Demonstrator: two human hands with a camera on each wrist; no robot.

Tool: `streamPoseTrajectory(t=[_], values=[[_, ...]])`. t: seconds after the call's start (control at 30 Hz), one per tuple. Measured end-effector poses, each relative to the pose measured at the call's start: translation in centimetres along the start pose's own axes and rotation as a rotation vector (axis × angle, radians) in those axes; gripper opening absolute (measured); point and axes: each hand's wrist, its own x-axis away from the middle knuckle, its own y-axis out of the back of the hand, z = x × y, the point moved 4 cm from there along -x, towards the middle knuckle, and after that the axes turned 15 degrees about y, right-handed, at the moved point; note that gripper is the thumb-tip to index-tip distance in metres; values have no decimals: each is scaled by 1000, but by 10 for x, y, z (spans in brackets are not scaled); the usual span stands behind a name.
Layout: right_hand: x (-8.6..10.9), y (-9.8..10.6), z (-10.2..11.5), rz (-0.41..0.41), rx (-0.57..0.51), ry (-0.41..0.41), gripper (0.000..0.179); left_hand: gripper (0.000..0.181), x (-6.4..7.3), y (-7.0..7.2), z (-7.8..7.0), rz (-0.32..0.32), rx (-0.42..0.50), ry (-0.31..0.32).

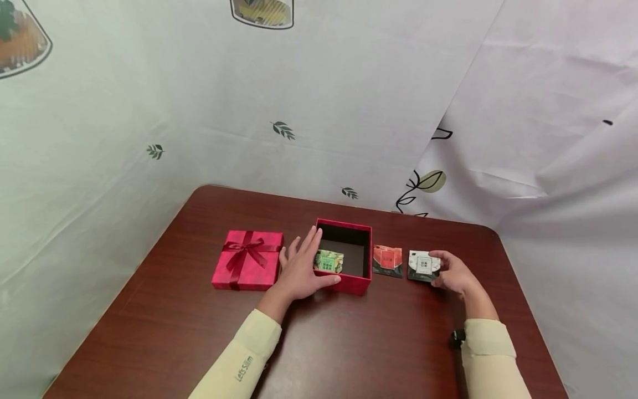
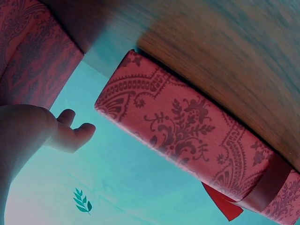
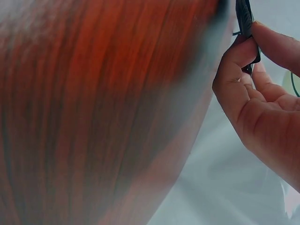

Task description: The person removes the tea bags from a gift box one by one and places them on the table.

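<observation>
An uncovered red gift box (image 1: 356, 286) with a dark inside stands on the table, and a green sachet (image 1: 329, 261) lies in its left part. My left hand (image 1: 298, 276) rests spread at the box's front left corner, the thumb along the front rim and fingers by the left rim. In the left wrist view its fingertips show between the box (image 2: 28, 56) and the lid (image 2: 178, 124). With thumb and fingers my right hand (image 1: 456, 277) pinches the right edge of a white and black sachet (image 1: 422, 266). The right wrist view shows that sachet (image 3: 244, 21) edge-on.
The red lid (image 1: 269, 269) with a dark ribbon bow lies left of the box. Between the box and the right hand lies a red and black sachet (image 1: 387, 259). A white printed curtain (image 1: 319, 111) hangs behind the brown table (image 1: 359, 343).
</observation>
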Motion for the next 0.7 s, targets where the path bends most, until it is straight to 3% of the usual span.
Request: streamPoseTrajectory(t=[0.7], values=[[-7, 3, -3, 56, 201, 31, 71, 119, -1, -1, 1, -5, -2, -1]])
